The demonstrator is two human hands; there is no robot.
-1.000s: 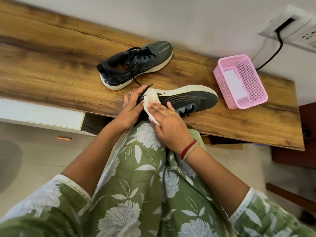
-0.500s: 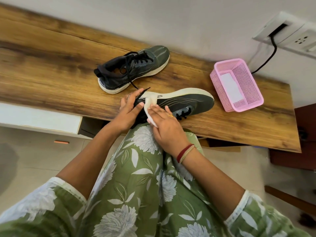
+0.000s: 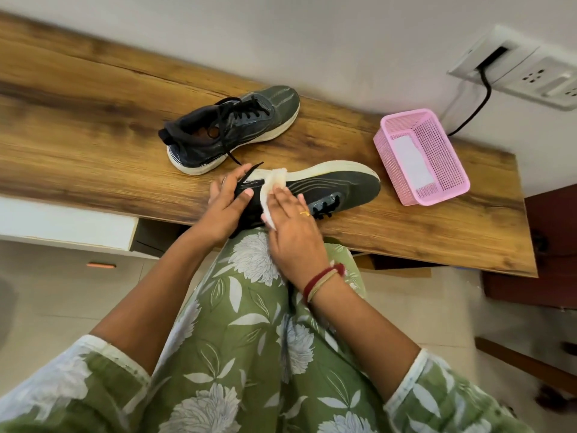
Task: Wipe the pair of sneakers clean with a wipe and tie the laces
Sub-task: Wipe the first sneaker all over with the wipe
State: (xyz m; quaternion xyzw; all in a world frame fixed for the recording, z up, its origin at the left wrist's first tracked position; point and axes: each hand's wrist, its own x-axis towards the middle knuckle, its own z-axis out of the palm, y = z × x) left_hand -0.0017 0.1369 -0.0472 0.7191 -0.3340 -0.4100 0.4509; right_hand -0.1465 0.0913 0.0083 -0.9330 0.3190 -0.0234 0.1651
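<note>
While the near sneaker (image 3: pixel 337 187) lies on its side at the front edge of the wooden table (image 3: pixel 78 135), sole turned away from the person and toe pointing right, a white wipe (image 3: pixel 271 185) is draped over its middle, from the pale sole down across the dark upper. The right hand (image 3: pixel 293 228) presses that wipe flat against the shoe with straight fingers, none curled round it. The left hand (image 3: pixel 226 210) grips the heel end of the same shoe, thumb on the upper and fingers wrapped over toward the sole, a loose black lace end (image 3: pixel 249 171) poking out past them. Behind the near sneaker and a little to its left, apart from it, the second sneaker (image 3: pixel 231 129) stands upright on its sole, laces slack. Right of the near sneaker's toe, close but not touching, sits a pink mesh basket (image 3: pixel 449 157); a flat white sheet (image 3: pixel 407 160) lies on its floor, whether one layer or several cannot be told. Farther right and behind, on the wall, a socket plate (image 3: pixel 530 76) has a black cable (image 3: pixel 477 101) hanging from it.
</note>
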